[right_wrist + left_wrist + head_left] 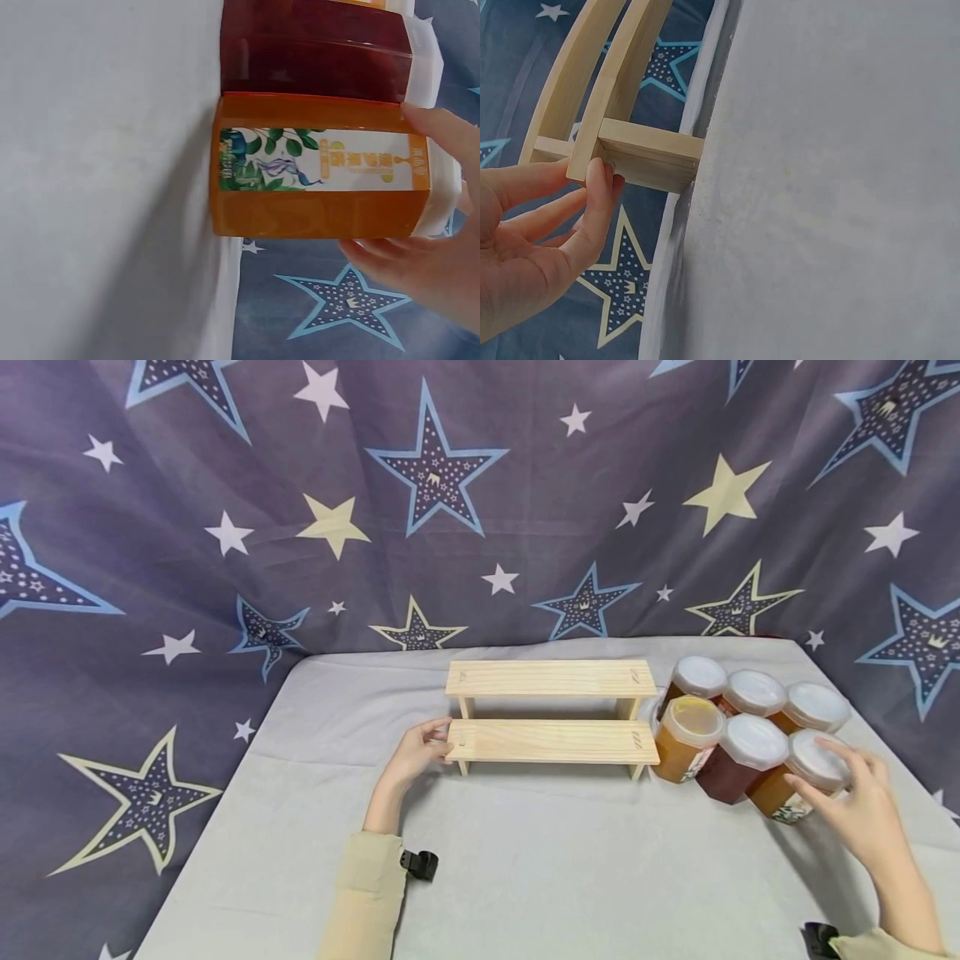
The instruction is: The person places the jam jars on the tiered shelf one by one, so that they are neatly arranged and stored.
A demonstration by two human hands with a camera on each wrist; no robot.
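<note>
From my end, the right hand (862, 797) has thumb and fingers around the amber jar (322, 161) near its white lid (441, 202). To hold it well, I'd spread the squeeze evenly over the flat sides and keep any lift straight up, as the dark red jar (315, 52) stands just beside it and could get knocked. My left hand (415, 753) pinches the left end of the front wooden tier (551, 741); I judge a light steadying hold is enough. The amber jar stands upright, front right in a group of 6; its label (322, 161) shows green leaves.
</note>
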